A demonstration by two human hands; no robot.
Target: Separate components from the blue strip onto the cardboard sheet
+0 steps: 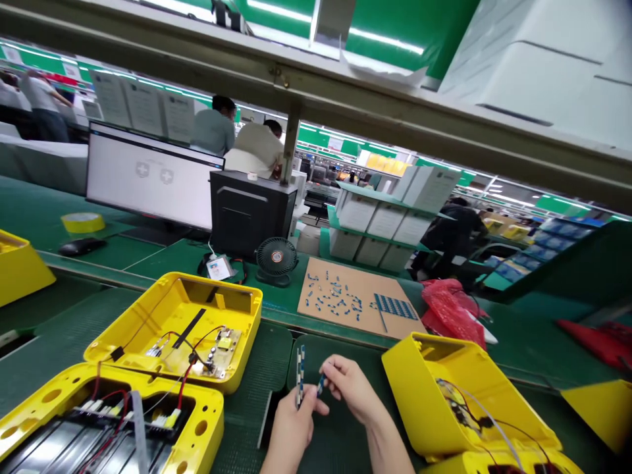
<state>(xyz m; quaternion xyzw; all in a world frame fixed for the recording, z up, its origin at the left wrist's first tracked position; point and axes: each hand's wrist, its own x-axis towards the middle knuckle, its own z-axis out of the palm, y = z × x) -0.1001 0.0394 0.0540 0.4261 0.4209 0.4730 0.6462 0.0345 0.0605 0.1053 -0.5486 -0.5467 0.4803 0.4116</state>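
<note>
Head view, lower centre: left hand [291, 421] pinching a blue-white strip [299, 375], right hand [353, 388] pinching 1 small piece [321, 384] off it; 2 yellow cases [178, 329] open, wiring exposed, unclosed.

Both hands meet low on the counter [257, 401]: the left hand [292, 424] pinches a strip [299, 375], the right hand [351, 388] just beside it. Left of them lies an open case [178, 329]; right, another case [444, 395]. Behind them lies a cardboard sheet [355, 299], a fan [276, 261] to its left.
</note>
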